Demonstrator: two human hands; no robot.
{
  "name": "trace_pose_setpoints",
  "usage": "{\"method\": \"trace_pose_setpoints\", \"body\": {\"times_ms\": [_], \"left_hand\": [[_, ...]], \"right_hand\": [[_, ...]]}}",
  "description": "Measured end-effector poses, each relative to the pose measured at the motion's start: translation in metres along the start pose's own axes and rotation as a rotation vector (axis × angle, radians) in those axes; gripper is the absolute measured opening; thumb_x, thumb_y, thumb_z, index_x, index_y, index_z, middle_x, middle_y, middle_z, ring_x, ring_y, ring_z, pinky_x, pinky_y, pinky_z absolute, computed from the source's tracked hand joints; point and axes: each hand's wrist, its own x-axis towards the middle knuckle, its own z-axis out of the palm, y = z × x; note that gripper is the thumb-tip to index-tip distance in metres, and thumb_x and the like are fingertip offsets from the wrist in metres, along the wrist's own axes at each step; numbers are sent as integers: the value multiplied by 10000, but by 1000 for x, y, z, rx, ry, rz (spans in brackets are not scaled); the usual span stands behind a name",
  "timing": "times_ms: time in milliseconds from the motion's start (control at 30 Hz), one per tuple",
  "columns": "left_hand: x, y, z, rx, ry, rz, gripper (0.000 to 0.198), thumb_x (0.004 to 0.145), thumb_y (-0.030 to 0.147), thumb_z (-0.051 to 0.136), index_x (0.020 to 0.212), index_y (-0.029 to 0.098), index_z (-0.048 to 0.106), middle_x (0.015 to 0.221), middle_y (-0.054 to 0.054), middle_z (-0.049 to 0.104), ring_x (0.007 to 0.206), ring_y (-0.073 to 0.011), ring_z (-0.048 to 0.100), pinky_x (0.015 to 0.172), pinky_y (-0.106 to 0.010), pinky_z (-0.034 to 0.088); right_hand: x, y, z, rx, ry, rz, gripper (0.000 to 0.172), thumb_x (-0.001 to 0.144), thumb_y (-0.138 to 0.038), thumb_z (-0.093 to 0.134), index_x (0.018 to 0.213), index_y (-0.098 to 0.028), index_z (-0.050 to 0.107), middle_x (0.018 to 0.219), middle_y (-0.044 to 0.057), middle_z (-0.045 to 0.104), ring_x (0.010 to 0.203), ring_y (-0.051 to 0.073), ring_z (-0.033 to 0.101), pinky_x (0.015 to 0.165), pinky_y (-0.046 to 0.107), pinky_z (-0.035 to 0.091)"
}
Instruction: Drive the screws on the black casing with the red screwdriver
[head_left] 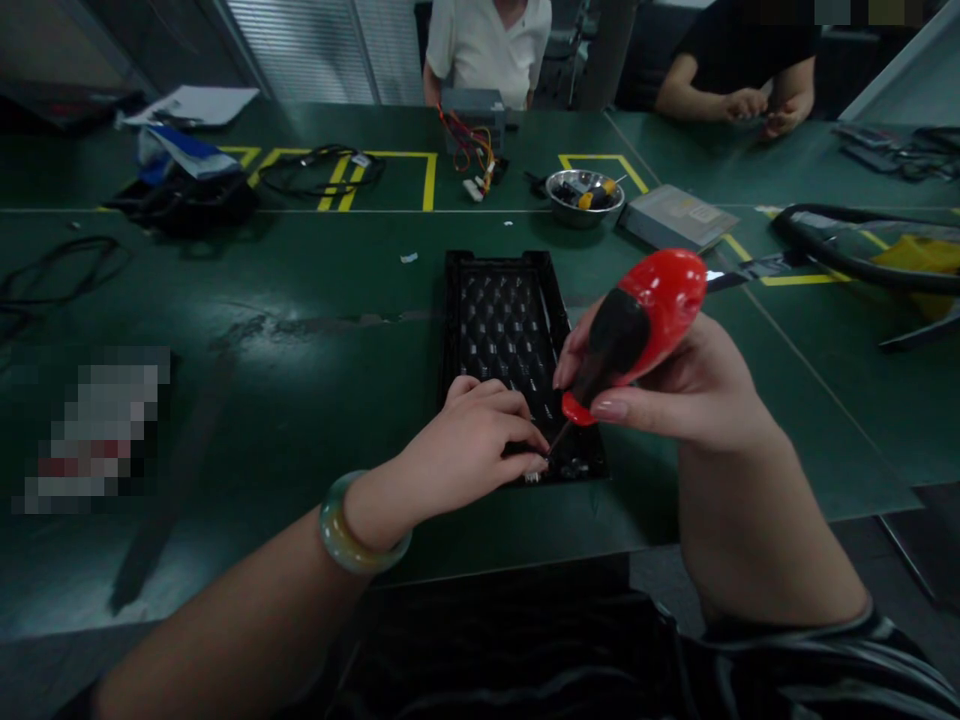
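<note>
A black rectangular panel (501,315) with a raised, patterned inside and a rim lies on the green table. My right hand (697,385) grips a screwdriver (649,310) with a fat red and black handle. Its shaft slants down and left to the panel's near end. There my left hand (476,440) rests over the panel, thumb and index finger pinched beside the screwdriver's tip. Whatever those fingertips hold is too small and hidden to name. Small metal-looking parts show just below them at the near edge.
Beyond the panel stand a metal bowl (585,205) of tools, a flat grey metal box (679,218) and a power supply (474,110) with coloured wires. Black cables (322,170) and a black-and-blue bundle (184,175) lie left. Two people are across the table.
</note>
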Motion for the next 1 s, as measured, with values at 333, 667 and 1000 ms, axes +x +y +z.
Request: {"method": "trace_pose_setpoints", "body": {"times_ms": [333, 667, 1000], "left_hand": [[0, 0, -3, -11, -35, 8, 185, 906, 436, 641, 959, 291, 742, 1037, 5, 698, 1017, -207, 549, 901, -387, 261], [0, 0, -1, -28, -24, 15, 150, 912, 397, 643, 943, 277, 728, 1012, 11, 699, 1005, -200, 555, 916, -387, 264], [-2, -8, -20, -30, -2, -3, 231, 908, 473, 626, 1054, 319, 719, 1063, 14, 696, 1029, -202, 573, 923, -394, 288]], "right_hand": [[0, 4, -1, 162, -106, -13, 428, 838, -236, 671, 1247, -141, 589, 937, 48, 675, 832, 169, 649, 811, 331, 553], [2, 7, -1, 35, -28, -65, 250, 759, -197, 772, 981, -175, 662, 979, 37, 682, 890, 178, 654, 802, 323, 553], [0, 3, -2, 13, 31, -39, 380, 763, -166, 766, 1124, -217, 658, 1055, 25, 694, 808, 146, 656, 692, 266, 543]]}}
